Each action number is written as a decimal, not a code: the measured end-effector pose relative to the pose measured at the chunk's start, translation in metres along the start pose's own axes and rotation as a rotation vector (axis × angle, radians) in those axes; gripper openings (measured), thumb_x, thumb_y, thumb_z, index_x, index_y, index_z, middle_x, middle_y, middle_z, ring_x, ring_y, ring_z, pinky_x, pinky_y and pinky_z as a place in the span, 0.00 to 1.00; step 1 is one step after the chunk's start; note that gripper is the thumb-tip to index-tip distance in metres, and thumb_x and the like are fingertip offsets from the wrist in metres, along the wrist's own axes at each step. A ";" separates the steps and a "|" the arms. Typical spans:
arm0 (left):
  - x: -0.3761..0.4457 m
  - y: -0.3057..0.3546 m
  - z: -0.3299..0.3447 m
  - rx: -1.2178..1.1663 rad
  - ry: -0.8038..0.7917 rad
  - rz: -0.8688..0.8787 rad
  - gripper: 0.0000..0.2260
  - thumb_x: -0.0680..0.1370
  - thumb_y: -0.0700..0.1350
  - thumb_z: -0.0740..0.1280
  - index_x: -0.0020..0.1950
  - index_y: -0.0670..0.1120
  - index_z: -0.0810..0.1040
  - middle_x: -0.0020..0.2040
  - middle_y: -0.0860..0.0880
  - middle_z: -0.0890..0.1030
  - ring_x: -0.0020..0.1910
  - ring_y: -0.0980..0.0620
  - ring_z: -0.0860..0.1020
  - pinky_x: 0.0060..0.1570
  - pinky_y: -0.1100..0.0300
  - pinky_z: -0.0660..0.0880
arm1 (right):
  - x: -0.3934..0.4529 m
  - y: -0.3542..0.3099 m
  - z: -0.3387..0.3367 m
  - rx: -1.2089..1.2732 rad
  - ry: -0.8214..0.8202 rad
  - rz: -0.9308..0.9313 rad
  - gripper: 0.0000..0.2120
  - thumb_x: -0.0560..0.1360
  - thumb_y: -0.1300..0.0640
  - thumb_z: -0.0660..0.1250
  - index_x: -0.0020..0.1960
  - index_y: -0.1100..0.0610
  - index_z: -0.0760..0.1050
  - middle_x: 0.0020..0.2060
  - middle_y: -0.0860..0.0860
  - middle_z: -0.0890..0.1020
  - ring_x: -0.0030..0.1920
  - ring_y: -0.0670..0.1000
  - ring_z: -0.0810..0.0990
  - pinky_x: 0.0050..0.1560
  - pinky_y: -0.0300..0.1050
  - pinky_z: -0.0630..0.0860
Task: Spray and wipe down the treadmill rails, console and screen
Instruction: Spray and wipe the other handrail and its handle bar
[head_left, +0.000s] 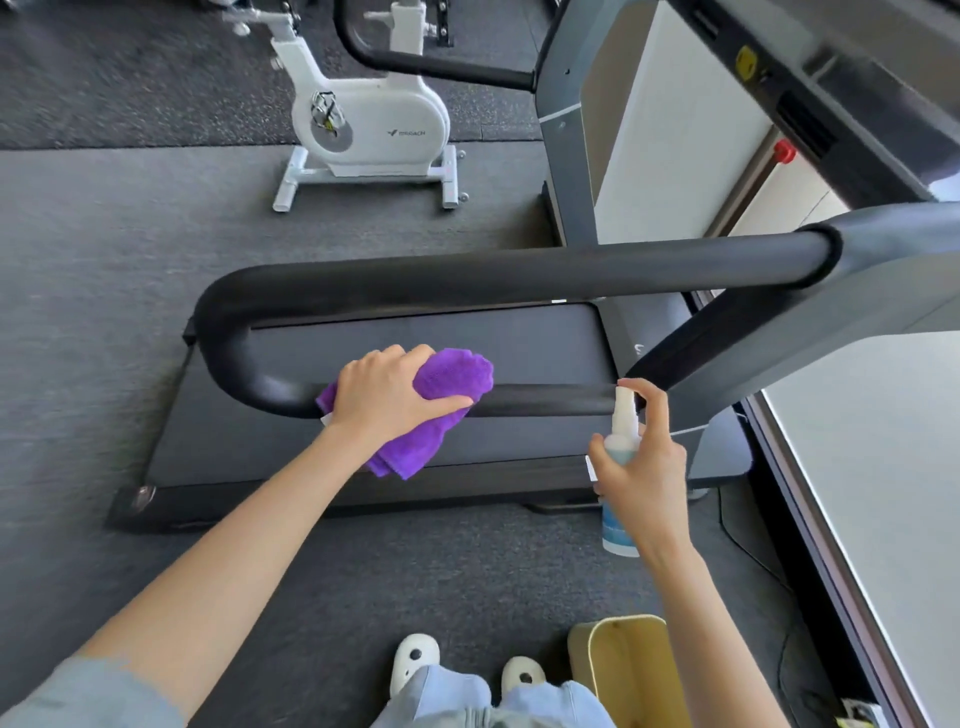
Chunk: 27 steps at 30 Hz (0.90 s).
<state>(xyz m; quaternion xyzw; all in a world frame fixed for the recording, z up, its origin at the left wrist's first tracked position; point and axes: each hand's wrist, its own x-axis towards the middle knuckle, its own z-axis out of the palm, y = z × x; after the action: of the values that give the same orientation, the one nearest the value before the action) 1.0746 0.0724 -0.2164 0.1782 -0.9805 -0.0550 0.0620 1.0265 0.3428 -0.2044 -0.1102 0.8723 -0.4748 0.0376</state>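
Pressing the purple cloth onto the near rail, your left hand was closed over it, fingers curled on top and thumb along the front edge. The cloth looked like soft, ribbed microfibre, bunched over the rail with folded layers hanging down below it. That rail was a round black bar with a smooth, slightly glossy padded skin; left of the cloth it bent in a tight U into the far rail, and right of the cloth it ran to a grey metal upright.

Just right of the cloth, your right hand was wrapped around a slim translucent spray bottle holding pale blue liquid, with one finger hooked over its white nozzle close to the rail.

Below the cloth lay the treadmill's flat, matte dark belt in its black frame. Beyond the far rail from the cloth, a white exercise bike stood on speckled dark rubber flooring. On your side of the cloth, by your white shoes, sat a pale yellow bin. Well right of the cloth ran a pale wall panel.
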 end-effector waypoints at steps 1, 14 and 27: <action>0.000 0.001 0.001 0.028 0.007 0.003 0.35 0.64 0.78 0.58 0.59 0.54 0.76 0.48 0.50 0.81 0.47 0.44 0.80 0.42 0.54 0.71 | -0.001 0.002 0.000 0.003 0.009 0.011 0.25 0.75 0.63 0.67 0.64 0.42 0.64 0.37 0.52 0.77 0.32 0.60 0.80 0.35 0.61 0.81; 0.055 0.180 0.048 0.115 -0.105 0.285 0.36 0.69 0.76 0.58 0.66 0.52 0.71 0.53 0.45 0.78 0.49 0.44 0.78 0.43 0.56 0.70 | -0.002 0.022 -0.036 -0.047 0.118 0.072 0.25 0.73 0.63 0.69 0.63 0.42 0.65 0.36 0.51 0.77 0.31 0.59 0.80 0.34 0.57 0.81; 0.005 0.019 0.007 0.058 -0.049 0.218 0.37 0.65 0.78 0.57 0.68 0.59 0.70 0.50 0.51 0.77 0.47 0.47 0.79 0.40 0.56 0.70 | 0.004 -0.007 0.001 0.006 0.027 0.002 0.26 0.74 0.63 0.68 0.62 0.39 0.64 0.35 0.55 0.76 0.33 0.62 0.79 0.36 0.63 0.80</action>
<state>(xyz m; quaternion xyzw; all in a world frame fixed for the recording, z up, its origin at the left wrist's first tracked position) 1.0618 0.0890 -0.2207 0.0709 -0.9964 -0.0239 0.0386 1.0243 0.3373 -0.1992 -0.1031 0.8714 -0.4789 0.0267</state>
